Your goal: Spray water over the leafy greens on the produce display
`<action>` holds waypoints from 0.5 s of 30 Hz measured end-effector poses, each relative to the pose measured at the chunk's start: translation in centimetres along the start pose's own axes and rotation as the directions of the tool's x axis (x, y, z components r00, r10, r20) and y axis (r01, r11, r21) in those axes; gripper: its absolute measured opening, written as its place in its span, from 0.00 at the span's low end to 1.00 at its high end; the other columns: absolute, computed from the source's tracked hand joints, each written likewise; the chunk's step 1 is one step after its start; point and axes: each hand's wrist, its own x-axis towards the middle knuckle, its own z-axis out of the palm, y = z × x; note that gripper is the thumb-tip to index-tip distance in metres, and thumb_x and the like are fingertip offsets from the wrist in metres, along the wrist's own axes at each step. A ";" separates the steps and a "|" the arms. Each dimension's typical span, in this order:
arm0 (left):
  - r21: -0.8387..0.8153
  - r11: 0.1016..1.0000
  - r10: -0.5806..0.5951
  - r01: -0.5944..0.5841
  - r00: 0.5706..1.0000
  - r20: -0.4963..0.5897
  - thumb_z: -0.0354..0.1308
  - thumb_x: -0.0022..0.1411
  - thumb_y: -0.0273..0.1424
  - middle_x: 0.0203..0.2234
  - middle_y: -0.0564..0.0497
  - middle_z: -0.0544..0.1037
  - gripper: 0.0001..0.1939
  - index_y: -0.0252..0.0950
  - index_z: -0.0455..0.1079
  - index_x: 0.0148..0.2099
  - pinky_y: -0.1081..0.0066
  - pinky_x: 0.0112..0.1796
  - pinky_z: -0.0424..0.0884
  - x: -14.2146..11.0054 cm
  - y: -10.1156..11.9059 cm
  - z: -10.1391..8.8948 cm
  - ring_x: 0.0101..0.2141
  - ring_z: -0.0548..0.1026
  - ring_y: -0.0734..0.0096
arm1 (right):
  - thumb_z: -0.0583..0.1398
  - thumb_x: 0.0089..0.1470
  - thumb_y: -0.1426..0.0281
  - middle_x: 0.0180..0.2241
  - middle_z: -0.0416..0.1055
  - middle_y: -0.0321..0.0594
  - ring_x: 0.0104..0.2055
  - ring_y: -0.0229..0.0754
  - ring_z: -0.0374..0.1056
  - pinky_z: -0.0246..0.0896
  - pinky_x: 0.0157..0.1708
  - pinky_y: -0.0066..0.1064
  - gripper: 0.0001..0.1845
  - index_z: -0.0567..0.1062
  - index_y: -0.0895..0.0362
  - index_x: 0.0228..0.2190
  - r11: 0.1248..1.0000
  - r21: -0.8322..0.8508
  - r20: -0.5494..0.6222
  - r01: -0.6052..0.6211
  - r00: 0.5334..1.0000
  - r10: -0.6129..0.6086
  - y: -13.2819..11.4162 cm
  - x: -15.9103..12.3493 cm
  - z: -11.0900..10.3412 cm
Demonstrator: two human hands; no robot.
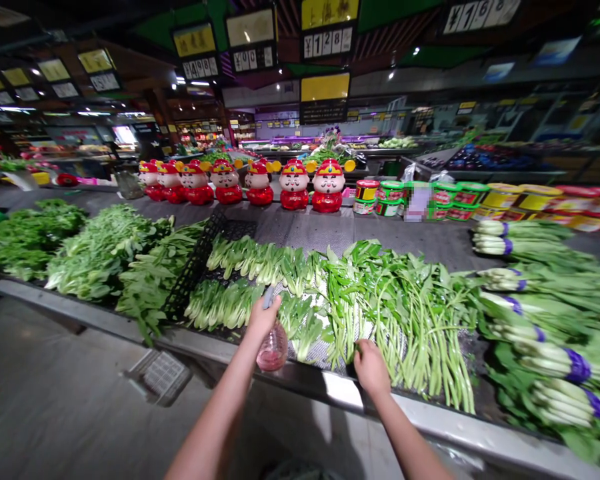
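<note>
below left hand (pixel 263 320), body of spray bottle (pixel 273 350), neck within curled fingers (pixel 274 307)

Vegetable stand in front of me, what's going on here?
A person's left hand holds a spray bottle at the stand's front edge, beside the short leafy greens. The right hand is curled near the stems of the long-stemmed greens; whether it grips any is unclear. Banded bundles lie farther right.

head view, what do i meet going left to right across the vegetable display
Frilly dark greens, black mesh divider, left hand holding a spray bottle, right hand, purple-banded bundles.
</note>
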 end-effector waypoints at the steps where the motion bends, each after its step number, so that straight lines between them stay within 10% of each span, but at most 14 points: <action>1: -0.005 1.000 -0.008 0.008 1.000 0.003 0.54 0.54 0.48 0.20 0.52 0.71 0.21 0.33 0.72 0.32 0.72 0.27 0.63 -0.1 0.2 0.2 0.24 0.69 0.70 | 0.47 0.54 0.73 0.43 0.70 0.46 0.48 0.42 0.65 0.52 0.50 0.28 0.19 0.72 0.59 0.43 1.000 -0.001 0.003 -0.005 1.000 0.005 0.0 0.0 0.0; 15: 0.196 0.976 -0.117 0.095 0.988 0.100 0.50 0.57 0.44 0.16 0.51 0.72 0.21 0.35 0.67 0.20 0.72 0.26 0.62 -1.9 1.8 0.8 0.20 0.70 0.70 | 0.48 0.54 0.76 0.41 0.71 0.46 0.47 0.42 0.65 0.53 0.50 0.27 0.17 0.74 0.58 0.39 0.999 0.024 0.028 -0.023 0.999 0.022 -0.7 -0.2 -0.8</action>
